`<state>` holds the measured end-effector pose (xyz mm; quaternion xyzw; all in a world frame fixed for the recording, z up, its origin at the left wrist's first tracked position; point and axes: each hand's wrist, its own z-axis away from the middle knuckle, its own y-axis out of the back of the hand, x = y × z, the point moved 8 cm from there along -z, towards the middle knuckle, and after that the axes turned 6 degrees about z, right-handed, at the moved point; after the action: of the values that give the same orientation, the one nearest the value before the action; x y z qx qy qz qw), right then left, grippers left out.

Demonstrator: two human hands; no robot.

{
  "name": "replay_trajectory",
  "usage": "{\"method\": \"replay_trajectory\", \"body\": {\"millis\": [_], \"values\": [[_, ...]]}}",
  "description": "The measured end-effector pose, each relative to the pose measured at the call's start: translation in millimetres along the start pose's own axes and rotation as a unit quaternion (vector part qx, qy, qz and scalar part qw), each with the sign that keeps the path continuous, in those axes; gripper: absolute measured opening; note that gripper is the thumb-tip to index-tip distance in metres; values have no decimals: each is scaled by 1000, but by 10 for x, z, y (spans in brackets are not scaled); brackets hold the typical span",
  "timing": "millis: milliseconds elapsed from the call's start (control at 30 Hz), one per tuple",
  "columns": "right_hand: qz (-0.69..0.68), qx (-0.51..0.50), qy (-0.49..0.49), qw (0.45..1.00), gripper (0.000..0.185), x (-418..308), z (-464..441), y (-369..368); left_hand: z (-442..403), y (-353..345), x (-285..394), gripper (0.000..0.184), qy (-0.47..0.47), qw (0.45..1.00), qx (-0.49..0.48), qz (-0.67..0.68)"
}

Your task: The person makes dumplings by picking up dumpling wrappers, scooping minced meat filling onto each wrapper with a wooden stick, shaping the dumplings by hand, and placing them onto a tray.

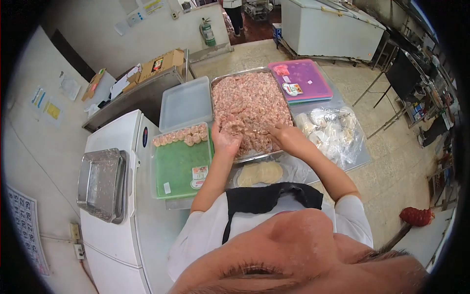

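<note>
A metal tray (252,98) full of ground meat mixture (249,93) lies in front of me. At its near left corner my left hand (227,140) is turned palm up, cupped under a lump of the meat mixture. My right hand (289,139) reaches over the near right edge, its fingers bent together at the meat; what is between them is hidden. Left of the tray, a green tray (181,169) has rows of small filled dumplings (188,134) along its far side. Round pale wrappers (259,174) lie in plastic close to my body.
A clear lid (186,104) lies at the left, purple trays (306,81) at the back right. A plastic bag (335,130) of whitish contents sits at the right. Metal pans (103,183) rest on a white fridge (115,245). A person (235,14) stands in the doorway.
</note>
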<state>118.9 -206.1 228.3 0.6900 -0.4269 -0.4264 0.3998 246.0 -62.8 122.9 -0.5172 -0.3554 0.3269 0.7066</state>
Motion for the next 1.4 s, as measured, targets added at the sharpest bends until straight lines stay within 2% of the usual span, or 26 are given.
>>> {"method": "replay_trajectory", "body": {"millis": [33,67,100,133,200,233,300,367,467,567,633,733,800,867,933,1000,1067,1100,1167,1233,1267,1367,1400], "values": [[-62,56,3,996,20,45,32,98,61,-86,-10,39,6,999,-23,-35],[-124,113,8,986,20,90,62,207,137,-218,-12,41,-8,989,-77,-130],[-142,93,-5,985,21,125,74,216,243,-370,-32,44,-22,966,-130,-222],[-161,72,-19,984,23,136,108,237,381,-488,-62,72,20,936,-187,-297],[-177,9,-44,983,25,84,170,288,526,-717,-4,83,-77,831,-224,-504],[-177,-9,-41,983,25,75,185,264,553,-789,-5,87,-109,781,-248,-562],[-175,-46,-34,983,25,60,210,217,621,-925,-5,95,-185,668,-285,-662],[-183,-21,2,983,25,-55,257,318,691,-958,-59,89,-211,599,-339,-694],[-183,6,30,983,24,-164,301,364,638,-858,-191,83,-75,534,-353,-765],[-171,-28,6,985,25,-181,314,407,603,-653,-235,71,126,714,-194,-661],[-157,-34,10,987,26,-191,330,491,814,-1074,-264,60,33,694,-230,-681],[-138,-14,43,989,27,-200,350,584,843,-1215,-265,48,-103,653,-304,-686],[-140,-31,36,989,27,-246,353,535,779,-1137,-287,46,-93,637,-338,-687],[-174,-41,32,983,29,-228,320,352,717,-953,-287,47,20,635,-346,-691],[-173,-48,46,983,29,-93,268,99,688,-927,-242,40,-2,640,-349,-685],[-138,-51,78,986,28,52,155,11,607,-855,-159,36,-50,625,-307,-716],[1,-56,20,998,28,139,121,67,453,-750,-65,34,-127,584,-218,-772],[73,-56,-7,996,28,142,70,137,350,-603,10,36,-129,634,-154,-747],[99,33,23,994,30,7,105,135,166,-225,179,39,-133,720,-22,-680],[82,101,75,989,33,16,96,-172,-141,-112,71,56,-6,710,-121,-693],[24,26,5,999,26,303,55,-393,-168,-51,7,64,62,697,-168,-694],[112,-86,-102,985,24,966,126,-562,335,-683,-14,60,-9,655,-169,-736],[80,-74,-118,987,24,987,162,-487,405,-827,4,58,-35,646,-186,-739]]}}
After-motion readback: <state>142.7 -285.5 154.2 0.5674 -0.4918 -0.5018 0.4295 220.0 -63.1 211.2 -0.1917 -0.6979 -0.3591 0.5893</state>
